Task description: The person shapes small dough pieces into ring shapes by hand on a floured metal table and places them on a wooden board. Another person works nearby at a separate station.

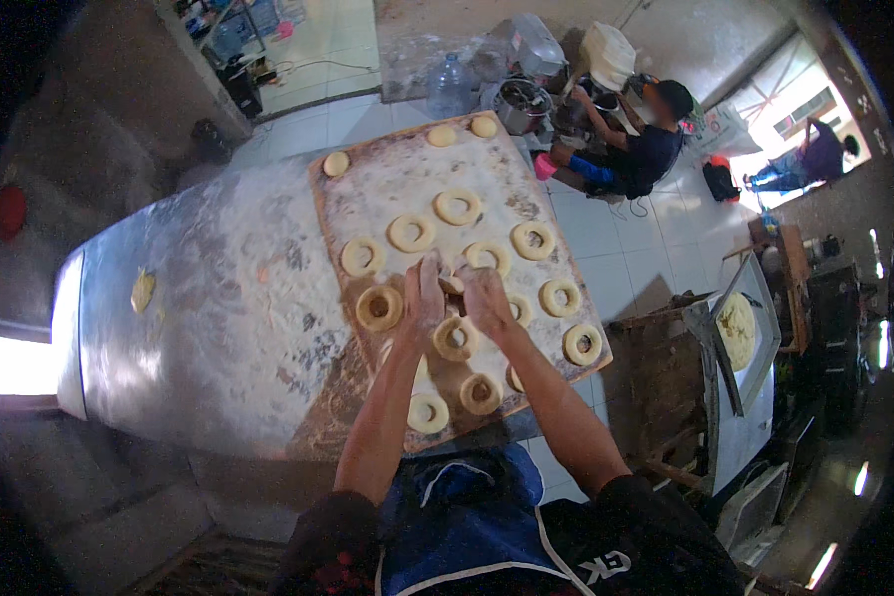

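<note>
Over the middle of a floured wooden board [387, 184], my left hand [427, 295] and my right hand [486, 298] come close together. A pale piece of dough [451, 285] shows between them, with the fingers of both hands closed around it. Its full shape is hidden by my hands. Several raw dough rings lie flat around them: one ring [378, 308] left of my left hand, another ring [455, 339] just below the hands, and a ring [560, 297] to the right. Small round dough pieces [441, 135] sit along the board's far edge.
The board lies on a flour-dusted metal table [199, 298], with a dough scrap [143, 291] at left. A seated person [646, 149] works beside pots [521, 104] at far right. A large bowl-like container of dough [737, 333] stands at right.
</note>
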`<state>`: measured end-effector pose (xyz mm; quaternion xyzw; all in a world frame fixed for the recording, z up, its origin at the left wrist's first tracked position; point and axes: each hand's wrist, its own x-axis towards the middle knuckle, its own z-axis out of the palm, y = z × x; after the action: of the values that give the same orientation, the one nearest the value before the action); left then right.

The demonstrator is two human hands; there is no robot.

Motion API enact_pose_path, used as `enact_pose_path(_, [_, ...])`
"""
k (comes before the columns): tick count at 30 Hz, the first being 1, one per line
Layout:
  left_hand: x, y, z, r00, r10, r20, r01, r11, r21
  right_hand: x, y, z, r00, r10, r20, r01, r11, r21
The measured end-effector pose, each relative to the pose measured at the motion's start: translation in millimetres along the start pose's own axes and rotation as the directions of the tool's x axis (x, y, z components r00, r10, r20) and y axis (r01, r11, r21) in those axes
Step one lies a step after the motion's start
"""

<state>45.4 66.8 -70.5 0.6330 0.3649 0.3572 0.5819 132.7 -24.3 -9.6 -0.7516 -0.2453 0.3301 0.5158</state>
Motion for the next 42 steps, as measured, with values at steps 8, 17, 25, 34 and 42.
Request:
enact_pose_path(8, [148.8, 43.7, 134.4, 0.990, 0.063, 0.126, -0.068, 0.997, 0.033, 96.5, -40.8, -138.7, 0.953, -0.290, -0.084, 0.279, 0.953, -0.119])
enact_pose_path(17, [204.4, 0.0, 167.9, 0.931, 0.016, 0.364, -0.308, 0.566, 0.764, 163.8, 74.7, -180.2, 0.951, -0.215, -0.221, 0.034, 0.785, -0.619])
enact_pose_path(25, [202.8, 18.2, 164.1, 0.906, -0.046, 0.421, -0.318, 0.583, 0.748, 236.2, 67.3, -170.0, 0.852, -0.521, -0.047, 0.386, 0.686, -0.617])
enact_pose_path(34, [323.1, -25.9, 133.2, 0.989, 0.026, 0.145, -0.146, 0.310, 0.939, 395.2, 46.2, -112.3, 0.777, -0.597, 0.200, 0.468, 0.334, -0.818])
enact_pose_path(42, [200.9, 29.2, 69.4, 0.970, 0.201, 0.139, -0.243, 0.856, 0.456, 345.1, 9.0, -80.4, 0.753, -0.657, -0.022, 0.533, 0.630, -0.565])
